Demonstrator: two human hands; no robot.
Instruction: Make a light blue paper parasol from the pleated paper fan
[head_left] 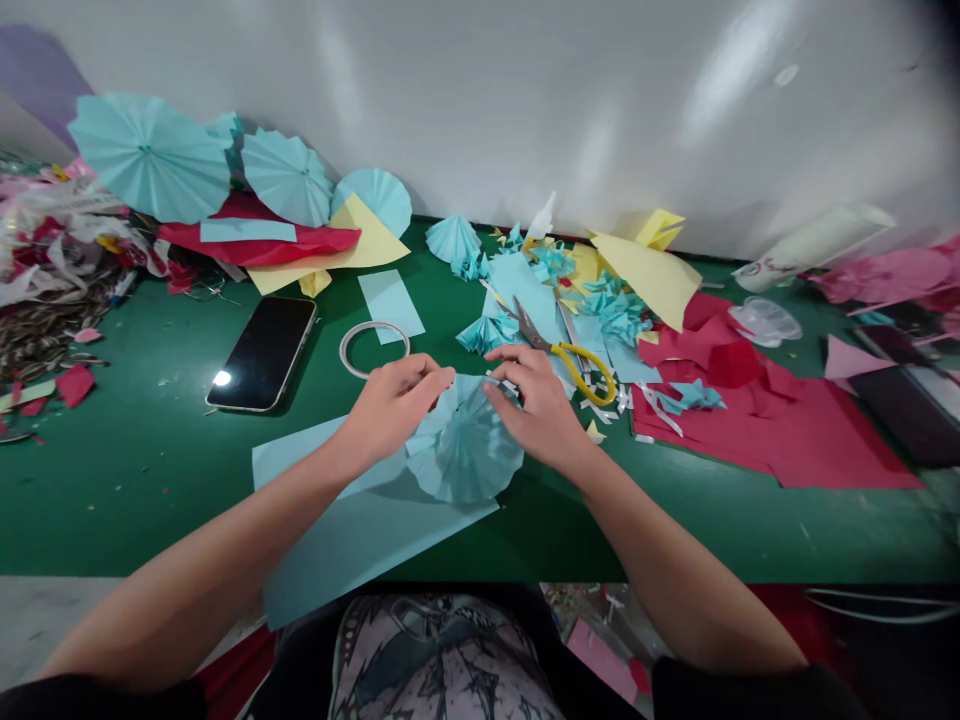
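Observation:
A round, pleated light-blue paper rosette point(480, 455) lies in front of me, partly over flat light-blue paper sheets point(352, 545). At its upper left is my left hand point(397, 402), with thumb and forefinger pinched together; whatever is between them is too small to make out. My right hand point(538, 405) curls its fingers and thumb around the rosette's upper right edge. Yellow-handled scissors point(585, 375) rest just beyond my right hand, blades pointing away. Past my left hand lies a roll of tape point(343, 350).
A phone point(262, 355) lies on the green table point(157, 480) at left. Finished blue rosettes point(154, 165) lean against the wall. Folded blue scraps point(615, 305), yellow paper point(649, 270) and red sheets point(795, 440) spread to the right. A glue bottle point(541, 218) stands behind.

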